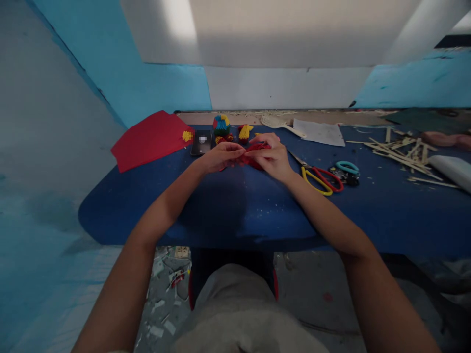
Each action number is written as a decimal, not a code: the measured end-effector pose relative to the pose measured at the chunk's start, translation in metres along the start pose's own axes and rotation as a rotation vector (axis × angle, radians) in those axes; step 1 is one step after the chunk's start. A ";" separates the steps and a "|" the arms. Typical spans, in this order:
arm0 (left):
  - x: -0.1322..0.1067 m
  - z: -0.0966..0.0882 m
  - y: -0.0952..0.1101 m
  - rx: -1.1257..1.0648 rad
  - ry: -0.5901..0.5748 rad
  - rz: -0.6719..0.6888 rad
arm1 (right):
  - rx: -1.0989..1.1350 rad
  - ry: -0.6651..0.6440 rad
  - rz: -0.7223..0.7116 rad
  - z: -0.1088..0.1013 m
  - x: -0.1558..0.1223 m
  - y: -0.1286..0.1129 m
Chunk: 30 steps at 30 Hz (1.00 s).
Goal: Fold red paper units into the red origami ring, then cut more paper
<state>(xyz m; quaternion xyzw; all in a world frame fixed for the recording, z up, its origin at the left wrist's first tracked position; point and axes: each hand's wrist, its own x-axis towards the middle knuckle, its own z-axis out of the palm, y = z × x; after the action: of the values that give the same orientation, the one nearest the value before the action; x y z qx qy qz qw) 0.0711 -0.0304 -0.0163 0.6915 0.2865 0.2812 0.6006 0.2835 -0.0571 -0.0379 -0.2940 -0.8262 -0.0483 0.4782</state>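
My left hand (220, 157) and my right hand (271, 158) meet over the far middle of a blue table (228, 206). Both pinch a small red folded paper piece (253, 153) held between them, fingers curled round it. Just behind the hands stand a multicoloured paper ball (221, 124) and small yellow-and-red paper pieces (244, 132). A dark phone (201, 142) lies to the left of them.
A red paper sheet (150, 138) overhangs the table's left corner. Yellow-and-red scissors (319, 177) and teal-handled scissors (346, 168) lie to the right, then scattered wooden sticks (403, 152), a white sheet (319, 132) and a white roll (453, 170). Paper scraps litter the floor.
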 end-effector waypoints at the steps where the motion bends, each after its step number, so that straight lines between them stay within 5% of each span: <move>1: 0.000 -0.002 0.000 0.011 -0.014 0.001 | 0.012 -0.014 0.015 0.000 0.000 -0.001; 6: 0.005 -0.003 -0.005 0.054 0.069 0.083 | 0.181 0.019 0.115 0.001 0.002 -0.001; 11: 0.013 0.005 -0.014 0.171 0.354 0.194 | 0.552 0.004 0.500 0.013 -0.002 0.006; 14: 0.012 0.009 -0.014 0.140 0.393 0.140 | 0.651 -0.003 0.630 0.021 -0.005 0.008; 20: 0.008 0.013 -0.004 0.151 0.293 0.024 | 0.623 0.072 0.671 0.021 -0.003 0.005; 30: 0.010 0.022 -0.014 0.521 0.372 0.141 | 0.611 0.013 0.669 0.027 -0.005 0.004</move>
<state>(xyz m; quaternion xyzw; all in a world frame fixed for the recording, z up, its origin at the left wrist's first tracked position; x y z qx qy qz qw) 0.0934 -0.0365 -0.0321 0.7767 0.4051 0.3608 0.3201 0.2671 -0.0461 -0.0579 -0.3897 -0.6591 0.3531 0.5376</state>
